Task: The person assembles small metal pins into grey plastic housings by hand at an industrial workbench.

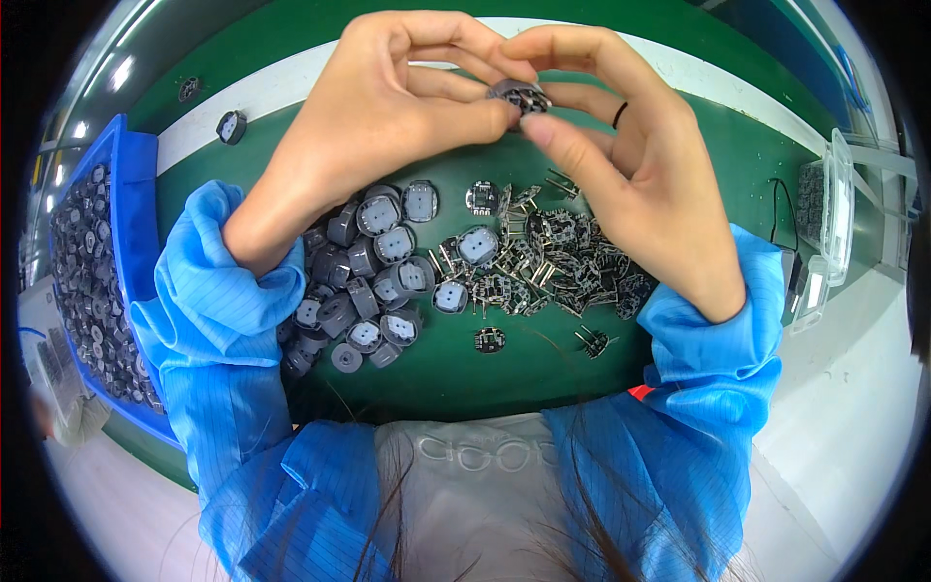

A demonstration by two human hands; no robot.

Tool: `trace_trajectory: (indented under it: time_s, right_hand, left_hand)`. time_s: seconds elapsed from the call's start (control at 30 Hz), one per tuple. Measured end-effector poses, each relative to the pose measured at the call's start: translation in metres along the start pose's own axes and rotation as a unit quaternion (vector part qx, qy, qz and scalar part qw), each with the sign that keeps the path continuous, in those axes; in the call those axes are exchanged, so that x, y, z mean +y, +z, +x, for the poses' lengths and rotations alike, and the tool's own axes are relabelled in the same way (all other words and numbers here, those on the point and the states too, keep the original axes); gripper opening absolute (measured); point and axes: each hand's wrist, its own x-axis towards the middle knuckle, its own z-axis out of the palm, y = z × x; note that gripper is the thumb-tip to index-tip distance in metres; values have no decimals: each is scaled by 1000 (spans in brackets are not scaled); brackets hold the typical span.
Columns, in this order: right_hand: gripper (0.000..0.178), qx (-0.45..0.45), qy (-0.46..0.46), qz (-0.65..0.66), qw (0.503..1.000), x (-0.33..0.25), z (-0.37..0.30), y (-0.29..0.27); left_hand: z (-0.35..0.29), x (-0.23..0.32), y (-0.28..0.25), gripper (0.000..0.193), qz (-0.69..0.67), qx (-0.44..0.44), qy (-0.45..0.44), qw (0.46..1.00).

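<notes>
Both my hands are raised over a green mat (436, 373) and meet on one small round grey part (521, 96). My left hand (373, 121) pinches it from the left with thumb and fingertips. My right hand (621, 165) grips it from the right, thumb underneath, a thin black band on one finger. Below the hands lies a heap of round grey caps (364, 281) on the left. A pile of small dark round circuit boards with metal pins (562, 262) lies on the right. Both forearms wear blue sleeves.
A blue tray (131, 194) full of grey round parts stands at the left edge. A single grey cap (231, 126) lies on a white strip at the back left. Clear plastic boxes (829, 209) stand at the right. Two loose boards (490, 339) lie near the front.
</notes>
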Motion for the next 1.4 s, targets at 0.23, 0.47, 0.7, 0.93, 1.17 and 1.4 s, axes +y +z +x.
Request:
trace_trajectory:
  time_s: [0.23, 0.47, 0.7, 0.93, 1.17, 1.4]
  right_hand:
    - [16, 74, -150, -181, 969, 5, 6, -9]
    - [12, 102, -124, -133, 978, 1, 4, -5]
    - [37, 23, 120, 39, 992, -18, 6, -10]
    - [23, -94, 160, 167, 968, -4, 6, -17]
    - [14, -129, 146, 246, 950, 7, 2, -14]
    - [16, -134, 124, 250, 951, 1, 1, -16]
  left_hand:
    - [3, 3, 0, 35, -27, -14, 23, 999]
    - [-2, 2, 7, 39, 32, 11, 69, 997]
    - [-5, 9, 12, 35, 95, 57, 89, 990]
    - [-1, 12, 11, 37, 303, 51, 303, 902]
    - [-1, 19, 7, 42, 387, 8, 428, 817]
    - [-6, 28, 6, 43, 395, -5, 412, 822]
